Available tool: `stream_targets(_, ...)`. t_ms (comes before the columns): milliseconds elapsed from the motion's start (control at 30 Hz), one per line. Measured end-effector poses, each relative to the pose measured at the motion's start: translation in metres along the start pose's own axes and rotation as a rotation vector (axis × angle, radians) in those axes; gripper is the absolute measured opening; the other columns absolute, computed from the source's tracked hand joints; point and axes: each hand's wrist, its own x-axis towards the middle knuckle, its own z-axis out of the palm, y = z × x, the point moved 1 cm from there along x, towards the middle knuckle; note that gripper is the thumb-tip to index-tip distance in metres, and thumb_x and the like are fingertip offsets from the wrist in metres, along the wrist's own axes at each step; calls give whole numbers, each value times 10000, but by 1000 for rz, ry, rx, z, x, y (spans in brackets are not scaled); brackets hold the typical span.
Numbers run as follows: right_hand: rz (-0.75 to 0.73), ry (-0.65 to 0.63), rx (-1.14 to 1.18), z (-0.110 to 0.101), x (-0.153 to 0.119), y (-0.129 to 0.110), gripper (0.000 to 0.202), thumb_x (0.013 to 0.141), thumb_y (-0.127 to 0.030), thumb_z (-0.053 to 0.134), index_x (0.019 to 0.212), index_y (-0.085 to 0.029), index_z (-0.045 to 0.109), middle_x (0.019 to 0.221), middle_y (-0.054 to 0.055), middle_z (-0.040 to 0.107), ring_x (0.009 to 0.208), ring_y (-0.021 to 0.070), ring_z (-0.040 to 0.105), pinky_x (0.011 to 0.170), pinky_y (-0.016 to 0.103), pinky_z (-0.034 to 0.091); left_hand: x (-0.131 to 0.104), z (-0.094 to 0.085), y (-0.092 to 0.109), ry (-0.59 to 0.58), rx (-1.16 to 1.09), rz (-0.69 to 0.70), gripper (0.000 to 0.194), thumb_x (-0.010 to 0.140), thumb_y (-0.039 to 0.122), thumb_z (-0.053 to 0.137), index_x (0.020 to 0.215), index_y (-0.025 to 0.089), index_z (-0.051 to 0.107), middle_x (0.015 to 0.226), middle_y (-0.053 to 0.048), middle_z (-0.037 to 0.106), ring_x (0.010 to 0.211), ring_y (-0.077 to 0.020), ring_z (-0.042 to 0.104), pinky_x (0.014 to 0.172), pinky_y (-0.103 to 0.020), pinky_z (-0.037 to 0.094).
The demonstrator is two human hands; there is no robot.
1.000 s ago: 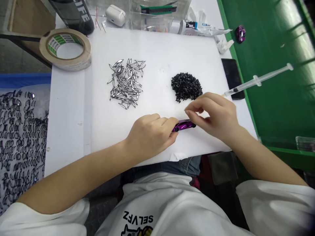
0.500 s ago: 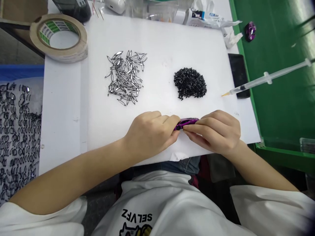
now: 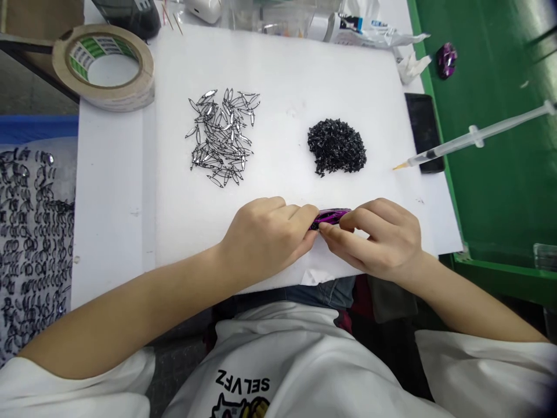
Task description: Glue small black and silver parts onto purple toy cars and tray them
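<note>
**Right hand [image 3: 376, 241] shifts its fingers on the purple car [image 3: 333, 216]**

Half a second ago its fingers lay close together at the car's right end; now a gap shows between the upper finger and those below, and the fingertips sit against the car's near side and right end. Whether they pinch anything small cannot be told.

The left hand [image 3: 272, 235] has stayed put, curled tight around the car's left end. The car is held between the two hands, over the white sheet [image 3: 282, 64] on the counter [image 3: 113, 232].

Beyond the right hand, slightly to its left, lies a heap of black bits [image 3: 337, 148]; beyond the left hand, a loose spread of clear slips [image 3: 221, 139] with dark outlines. Past the right hand, to its right, a syringe [image 3: 472, 137] points its yellow tip inward, its barrel crossing in front of a phone [image 3: 422, 125]. Farther out on that side, another car [image 3: 446, 60] rests on the green surface [image 3: 491, 191]. Tape [image 3: 147, 67] sits far out to the left hand's left.
</note>
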Motion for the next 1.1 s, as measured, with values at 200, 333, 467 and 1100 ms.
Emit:
stream_targets(200,81,66,212,-16,6,15,69,773,-183,613,828,-221,599,548,-19,573,475,98,472,458,238,398,-1,-1,-1,-35,-24,-16,168,851,269,502,909,155,611,673,12,635,610,-156,573,538,-295,415)
stream_targets(333,368,-17,373,-15,28,31,87,811,-196,547,774,-223,621,613,-6,606,538,108,538,512,244,430,4,-4,3,-172,32,72,136,844,255,508,912,162,581,758,-15,645,666,-177,589,558,-305,418)
stream_targets(467,393,-202,480,10,66,34,138,811,-210,523,819,-190,659,719,12,642,618,112,561,583,243,435,3,-20,16,-363,153,101,220,839,218,512,1040,131,534,927,-88,641,736,-214,598,566,-323,425)
stream_targets(1100,439,-435,296,70,120,27,150,772,-104,449,813,-126,591,833,108,625,798,219,581,709,332,412,-113,71,55,-274,-397,-733,437,755,402,652,1098,145,567,1154,-160,615,1117,-303,562,890,-446,487)
